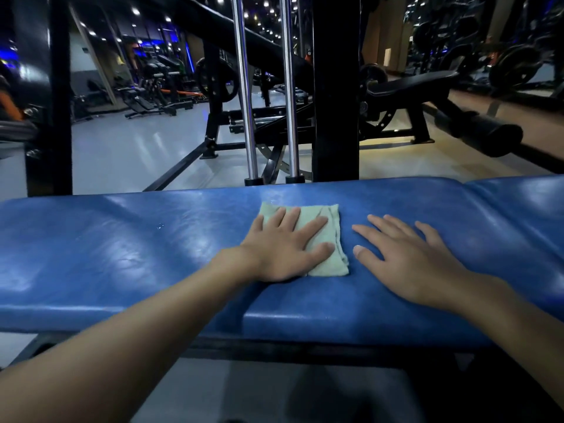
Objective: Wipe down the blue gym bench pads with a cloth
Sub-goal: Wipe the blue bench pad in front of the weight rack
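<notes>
L hand [283, 248] flat on cloth [323, 239], R hand [406, 257] beside, bench pad [122, 245].

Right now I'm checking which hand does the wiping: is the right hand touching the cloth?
Apart. The head view shows bare blue pad between the right hand and the cloth; only the left hand presses it.

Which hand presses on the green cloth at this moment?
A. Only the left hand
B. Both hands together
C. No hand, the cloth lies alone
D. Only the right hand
A: the left hand lies flat with spread fingers on the green cloth, while the right hand rests open on the bare blue bench pad beside the cloth, not touching it.
</notes>
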The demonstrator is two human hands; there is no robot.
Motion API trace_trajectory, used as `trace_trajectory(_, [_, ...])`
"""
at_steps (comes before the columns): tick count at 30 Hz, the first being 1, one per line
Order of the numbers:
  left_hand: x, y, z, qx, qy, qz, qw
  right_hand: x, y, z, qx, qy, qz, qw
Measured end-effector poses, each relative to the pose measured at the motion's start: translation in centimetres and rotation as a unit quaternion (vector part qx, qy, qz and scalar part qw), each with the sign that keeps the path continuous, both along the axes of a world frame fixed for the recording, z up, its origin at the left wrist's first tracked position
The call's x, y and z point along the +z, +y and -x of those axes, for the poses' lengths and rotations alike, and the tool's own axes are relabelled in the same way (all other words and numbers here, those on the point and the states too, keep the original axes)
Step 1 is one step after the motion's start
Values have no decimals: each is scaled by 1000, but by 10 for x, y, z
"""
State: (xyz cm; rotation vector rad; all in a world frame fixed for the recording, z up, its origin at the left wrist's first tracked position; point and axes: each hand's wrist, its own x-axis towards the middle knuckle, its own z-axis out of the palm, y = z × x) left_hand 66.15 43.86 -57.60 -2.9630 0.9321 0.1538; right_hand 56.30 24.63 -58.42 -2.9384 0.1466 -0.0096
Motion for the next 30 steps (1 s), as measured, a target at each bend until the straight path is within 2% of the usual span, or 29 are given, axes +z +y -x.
trace_trajectory(4, [1,29,62,-13,-6,-3,1000,7,4,3,-4,16,24,1000])
trace_trajectory(6, [1,35,75,-13,-8,-8,1000,12,7,2,-4,7,52,999])
trace_trajectory(8, [1,36,73,-10,-4,-5,1000,16,11,-1,3,-16,38,999])
trace_trajectory(11, [3,27,50,-4,11,4,1000,15,18,-7,9,-11,-9,1000])
trace_trajectory(14, [4,14,10,8,22,3,1000,6,19,-11,18,21,5,1000])
trace_trajectory(23, [5,-36,-127,55,17,-15,998,-1,19,-15,16,6,23,1000])
trace_trajectory(26, [5,-42,-139,66,21,-7,998,-2,18,-15,16,3,21,1000])
trace_trajectory(30, [1,-31,-111,57,19,-4,998,-2,17,-15,16,4,15,1000])
